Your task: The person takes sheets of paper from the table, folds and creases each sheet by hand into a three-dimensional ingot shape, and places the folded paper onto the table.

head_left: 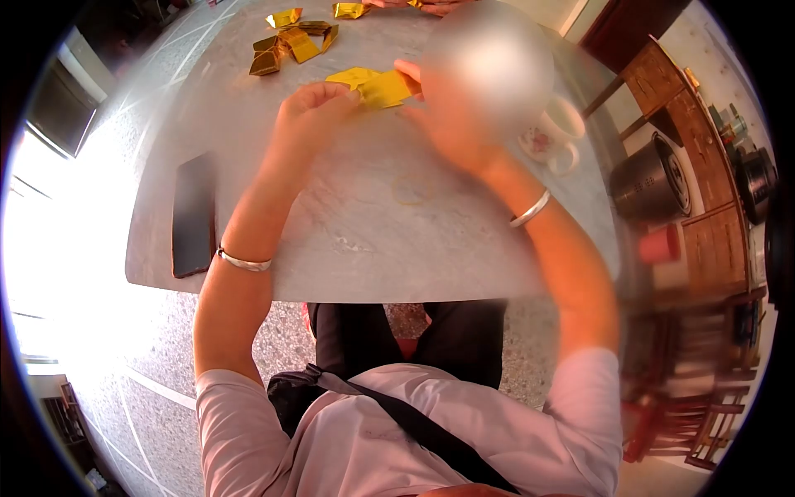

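Observation:
Between my two hands, above the grey marble table, is a gold paper piece (387, 89), partly folded, with a flap toward the left. My left hand (319, 108) pinches its left end between thumb and fingers. The right end is held by my right hand (431, 103), whose back is partly covered by a blurred whitish patch. Beyond my left hand, several folded gold pieces (298, 43) lie in a loose pile on the table.
A dark phone (194, 215) lies at the table's left edge. A floral mug (553, 137) stands right of my right forearm. Another person's hands (426, 6) are at the far edge, near more gold pieces (350, 11). A dark pot (650, 178) is beyond the right edge.

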{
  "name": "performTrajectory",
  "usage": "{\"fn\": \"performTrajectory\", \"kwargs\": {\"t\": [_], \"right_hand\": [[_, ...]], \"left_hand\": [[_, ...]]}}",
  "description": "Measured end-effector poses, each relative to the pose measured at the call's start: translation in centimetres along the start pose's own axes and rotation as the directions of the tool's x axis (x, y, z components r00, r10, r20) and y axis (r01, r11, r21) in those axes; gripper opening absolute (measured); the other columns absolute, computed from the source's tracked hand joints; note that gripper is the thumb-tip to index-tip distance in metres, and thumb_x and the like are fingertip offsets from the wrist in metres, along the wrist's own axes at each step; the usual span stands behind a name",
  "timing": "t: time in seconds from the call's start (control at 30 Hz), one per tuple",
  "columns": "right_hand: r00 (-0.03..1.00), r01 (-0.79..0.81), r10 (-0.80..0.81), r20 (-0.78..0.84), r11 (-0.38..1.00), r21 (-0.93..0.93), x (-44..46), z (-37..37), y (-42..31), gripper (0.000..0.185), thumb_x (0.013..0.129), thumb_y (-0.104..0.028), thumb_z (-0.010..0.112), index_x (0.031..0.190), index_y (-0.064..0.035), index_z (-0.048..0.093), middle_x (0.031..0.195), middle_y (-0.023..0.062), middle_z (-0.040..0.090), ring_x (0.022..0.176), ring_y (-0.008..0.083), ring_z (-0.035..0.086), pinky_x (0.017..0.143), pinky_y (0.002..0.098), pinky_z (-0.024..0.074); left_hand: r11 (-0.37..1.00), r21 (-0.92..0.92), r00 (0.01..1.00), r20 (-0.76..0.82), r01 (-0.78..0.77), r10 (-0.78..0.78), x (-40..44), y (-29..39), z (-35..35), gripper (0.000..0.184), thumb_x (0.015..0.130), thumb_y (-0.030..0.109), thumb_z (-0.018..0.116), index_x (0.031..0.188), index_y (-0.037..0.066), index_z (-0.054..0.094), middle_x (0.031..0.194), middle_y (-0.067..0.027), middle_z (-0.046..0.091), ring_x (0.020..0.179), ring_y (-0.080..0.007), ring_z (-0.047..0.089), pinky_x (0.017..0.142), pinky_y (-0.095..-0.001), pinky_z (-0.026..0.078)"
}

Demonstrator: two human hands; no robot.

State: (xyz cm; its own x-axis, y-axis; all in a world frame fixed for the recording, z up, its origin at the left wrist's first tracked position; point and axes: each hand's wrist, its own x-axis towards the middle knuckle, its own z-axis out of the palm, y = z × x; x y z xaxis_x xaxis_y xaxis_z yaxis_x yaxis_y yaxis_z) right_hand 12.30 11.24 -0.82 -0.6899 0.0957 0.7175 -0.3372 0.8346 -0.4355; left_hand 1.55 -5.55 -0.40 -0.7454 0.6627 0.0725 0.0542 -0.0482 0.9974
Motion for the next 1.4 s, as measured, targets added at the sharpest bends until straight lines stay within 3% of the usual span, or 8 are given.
{"fn": "performTrajectory", "kwargs": {"t": [0.2, 0.5, 0.8, 0.9, 1.0, 1.1, 1.3, 1.4], "right_hand": [[0.997, -0.050, 0.050, 0.053, 0.999, -0.008, 0.1, -0.2, -0.1, 0.033, 0.078, -0.010, 0.064, 0.109, -0.0036, 0.057, 0.087, 0.0107, 0.059, 0.075, 0.0222, 0.059, 0.066, 0.0291, 0.0477], [0.973, -0.208, 0.207, 0.103, 0.978, 0.000, 0.5, -1.1, -1.3, 0.025, 0.082, -0.019, 0.062, 0.099, -0.0006, 0.062, 0.085, 0.0110, 0.063, 0.070, 0.0188, 0.060, 0.064, 0.0275, 0.0474], [0.991, -0.135, 0.134, 0.022, 0.978, 0.160, 0.2, -1.2, -1.2, 0.022, 0.084, -0.021, 0.059, 0.091, -0.0012, 0.066, 0.077, 0.0092, 0.064, 0.065, 0.0162, 0.058, 0.059, 0.0264, 0.0450], [0.971, -0.225, 0.217, 0.099, 0.971, 0.079, 0.4, -1.2, -0.8, 0.023, 0.085, -0.022, 0.059, 0.091, -0.0016, 0.066, 0.068, 0.0070, 0.063, 0.060, 0.0126, 0.056, 0.055, 0.0245, 0.0438], [0.939, -0.333, 0.294, 0.180, 0.906, 0.261, 0.7, -2.1, -1.8, 0.023, 0.085, -0.023, 0.060, 0.091, -0.0016, 0.066, 0.062, 0.0043, 0.060, 0.056, 0.0085, 0.053, 0.053, 0.0225, 0.0422], [0.948, -0.271, 0.237, 0.211, 0.951, 0.148, 0.8, -2.3, -1.1, 0.023, 0.085, -0.023, 0.060, 0.089, -0.0015, 0.066, 0.061, 0.0023, 0.059, 0.056, 0.0062, 0.051, 0.052, 0.0212, 0.0410], [0.957, -0.263, 0.221, 0.190, 0.935, 0.238, 1.1, -2.7, -0.7, 0.025, 0.086, -0.025, 0.059, 0.085, -0.0009, 0.066, 0.064, 0.0006, 0.059, 0.054, 0.0057, 0.050, 0.050, 0.0200, 0.0394], [0.907, -0.398, 0.324, 0.268, 0.867, 0.300, 1.4, -3.3, -1.1, 0.027, 0.086, -0.028, 0.058, 0.087, -0.0020, 0.066, 0.065, 0.0013, 0.060, 0.053, 0.0054, 0.049, 0.048, 0.0192, 0.0398]], "left_hand": [[0.975, -0.217, 0.992, 0.126, 0.048, -0.021, 0.1, 0.0, -0.2, 0.026, 0.089, 0.022, 0.054, 0.103, 0.001, 0.056, 0.088, -0.0001, 0.057, 0.081, -0.0075, 0.047, 0.077, -0.0229, 0.037], [0.978, -0.079, 0.972, 0.116, -0.194, 0.203, -0.2, 0.5, 1.0, 0.035, 0.086, 0.015, 0.059, 0.117, 0.000, 0.050, 0.085, -0.0005, 0.056, 0.074, -0.0065, 0.045, 0.070, -0.0213, 0.038], [0.971, 0.007, 0.970, 0.054, -0.238, 0.237, -0.1, 0.0, 1.0, 0.021, 0.086, 0.015, 0.059, 0.101, 0.001, 0.058, 0.086, -0.0011, 0.058, 0.072, -0.0061, 0.048, 0.067, -0.0206, 0.039], [0.955, 0.140, 0.965, 0.029, -0.262, 0.261, 0.1, -0.1, 0.8, 0.019, 0.086, 0.016, 0.059, 0.098, 0.001, 0.059, 0.083, -0.0003, 0.058, 0.072, -0.0054, 0.048, 0.067, -0.0203, 0.039], [0.964, 0.124, 0.969, -0.048, -0.234, 0.241, 0.1, 0.0, 0.9, 0.020, 0.082, 0.019, 0.063, 0.092, 0.002, 0.062, 0.076, 0.0002, 0.058, 0.070, -0.0050, 0.050, 0.066, -0.0197, 0.041], [0.980, 0.058, 0.982, 0.016, -0.191, 0.190, 0.0, 0.2, 0.7, 0.020, 0.083, 0.019, 0.062, 0.094, 0.003, 0.062, 0.076, 0.0009, 0.058, 0.070, -0.0048, 0.050, 0.065, -0.0191, 0.041], [0.983, -0.137, 0.990, 0.052, -0.121, 0.129, -0.1, 0.4, 0.6, 0.017, 0.088, 0.014, 0.054, 0.097, 0.000, 0.059, 0.079, -0.0007, 0.057, 0.071, -0.0074, 0.050, 0.070, -0.0228, 0.044], [0.984, -0.095, 0.986, 0.060, -0.148, 0.154, -0.1, 0.6, 0.6, 0.017, 0.089, 0.012, 0.053, 0.098, 0.000, 0.059, 0.079, -0.0014, 0.058, 0.073, -0.0082, 0.051, 0.073, -0.0237, 0.045]]}}
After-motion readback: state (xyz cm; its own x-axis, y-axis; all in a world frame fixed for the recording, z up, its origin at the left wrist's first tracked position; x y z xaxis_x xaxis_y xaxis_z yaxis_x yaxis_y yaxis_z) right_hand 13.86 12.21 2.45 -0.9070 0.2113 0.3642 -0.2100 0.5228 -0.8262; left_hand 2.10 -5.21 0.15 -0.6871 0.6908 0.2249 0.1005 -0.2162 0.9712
